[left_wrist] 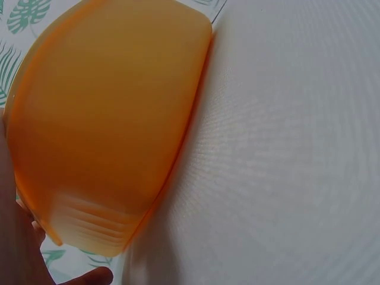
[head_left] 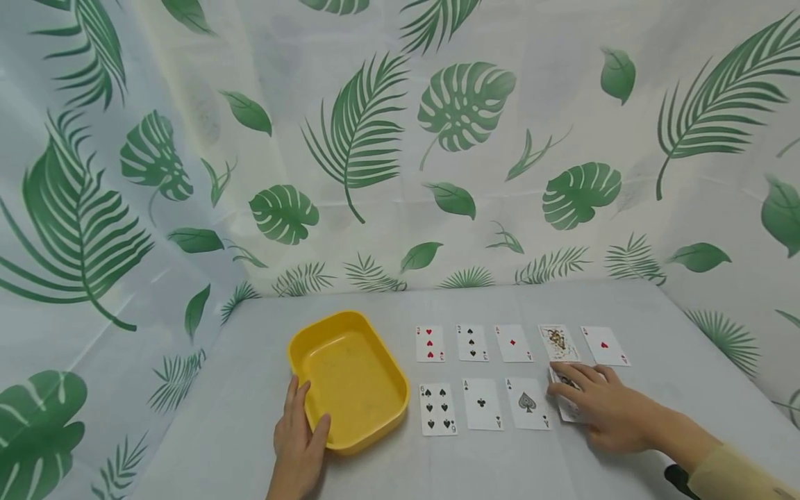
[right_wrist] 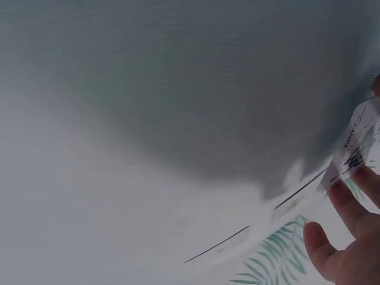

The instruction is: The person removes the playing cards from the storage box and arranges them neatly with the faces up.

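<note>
My right hand (head_left: 615, 410) pinches a playing card (right_wrist: 353, 145) with a dark printed figure, tilted above the table in the right wrist view. In the head view that card (head_left: 567, 408) is partly hidden under the fingers, at the right end of the near row. My left hand (head_left: 296, 434) rests on the left rim of a yellow plastic basin (head_left: 356, 368), its fingers and thumb lying fairly straight over the edge. The left wrist view shows the outer wall of the basin (left_wrist: 113, 113), with the left hand (left_wrist: 15, 225) along its rim.
Face up in the near row lie a six of spades (head_left: 438, 410), an ace of clubs (head_left: 482, 404) and an ace of spades (head_left: 528, 403). Behind them are a three of hearts (head_left: 430, 344), a three of spades (head_left: 471, 343), an ace of diamonds (head_left: 514, 344), a coloured picture card (head_left: 558, 343) and an ace of hearts (head_left: 604, 345).
</note>
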`<state>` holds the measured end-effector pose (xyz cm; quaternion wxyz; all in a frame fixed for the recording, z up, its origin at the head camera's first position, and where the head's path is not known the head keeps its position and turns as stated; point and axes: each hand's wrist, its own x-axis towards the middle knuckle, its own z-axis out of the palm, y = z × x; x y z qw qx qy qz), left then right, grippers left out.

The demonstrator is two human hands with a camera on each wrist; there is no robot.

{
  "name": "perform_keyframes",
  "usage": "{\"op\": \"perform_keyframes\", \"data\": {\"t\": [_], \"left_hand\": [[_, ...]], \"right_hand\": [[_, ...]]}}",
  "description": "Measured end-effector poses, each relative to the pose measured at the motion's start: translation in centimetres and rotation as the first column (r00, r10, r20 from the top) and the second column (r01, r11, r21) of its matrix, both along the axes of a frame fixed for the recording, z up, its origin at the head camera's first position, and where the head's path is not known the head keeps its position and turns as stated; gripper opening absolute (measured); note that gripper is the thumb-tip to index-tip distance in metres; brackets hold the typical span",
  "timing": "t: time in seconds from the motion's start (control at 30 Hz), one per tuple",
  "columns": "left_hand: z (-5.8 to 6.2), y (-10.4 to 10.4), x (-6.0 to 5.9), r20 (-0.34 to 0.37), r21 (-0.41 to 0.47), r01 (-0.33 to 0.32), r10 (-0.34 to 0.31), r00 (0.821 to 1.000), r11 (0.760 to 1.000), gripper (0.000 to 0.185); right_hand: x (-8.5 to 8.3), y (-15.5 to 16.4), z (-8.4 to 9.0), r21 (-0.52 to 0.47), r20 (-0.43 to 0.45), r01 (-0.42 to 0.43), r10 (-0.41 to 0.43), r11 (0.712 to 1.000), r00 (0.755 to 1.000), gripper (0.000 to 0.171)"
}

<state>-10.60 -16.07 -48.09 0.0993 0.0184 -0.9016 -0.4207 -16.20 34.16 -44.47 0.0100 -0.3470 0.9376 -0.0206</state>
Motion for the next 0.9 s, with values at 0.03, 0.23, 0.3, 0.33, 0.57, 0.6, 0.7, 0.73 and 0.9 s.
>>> {"op": "perform_keyframes", "data": {"t": [0.03,0.23,0.3,0.33,0.57,0.6,0.7,0.73,0.9], "left_hand": [[0.0,0.0,0.0,0.001,0.0,0.0,0.0,1.0,1.0,0.061],[-0.2,0.0,0.1,-0.009,-0.004,0.002,-0.002,1.0,1.0,0.061],[-0.2,-0.1,0.1,-0.018,-0.006,0.003,-0.003,1.0,1.0,0.06],[-0.2,-0.1,0.1,-0.025,-0.007,0.004,-0.004,1.0,1.0,0.06],[-0.2,-0.1,-0.1,-0.068,-0.024,0.013,-0.015,0.998,1.0,0.061],[-0.2,-0.1,-0.1,-0.068,-0.025,0.013,-0.015,0.998,1.0,0.061],[-0.3,-0.2,-0.1,-0.06,-0.024,0.008,-0.009,0.998,1.0,0.06],[-0.3,-0.2,-0.1,-0.057,-0.022,0.006,-0.007,0.998,1.0,0.06],[-0.3,-0.2,-0.1,-0.045,-0.022,0.004,-0.005,0.999,1.0,0.06]], "right_hand": [[0.0,0.3,-0.2,0.001,-0.005,-0.002,0.002,1.0,1.0,0.064],[0.1,1.4,-1.1,0.001,-0.004,-0.012,0.012,1.0,1.0,0.065],[0.1,1.5,-1.2,-0.006,-0.013,-0.029,0.029,1.0,0.999,0.067],[0.0,1.5,-1.3,-0.011,-0.026,-0.043,0.042,0.999,0.999,0.069],[0.0,1.5,-1.6,-0.042,-0.002,-0.028,0.028,0.999,1.0,0.072],[0.1,1.4,-1.6,-0.043,0.012,-0.019,0.019,0.999,1.0,0.072],[0.0,1.2,-1.5,-0.043,0.034,0.0,0.001,0.999,0.999,0.072],[0.0,1.2,-1.5,-0.042,0.041,0.01,-0.008,0.999,0.999,0.071],[0.0,1.0,-1.4,-0.043,0.039,0.008,-0.007,0.999,0.999,0.069]]}}
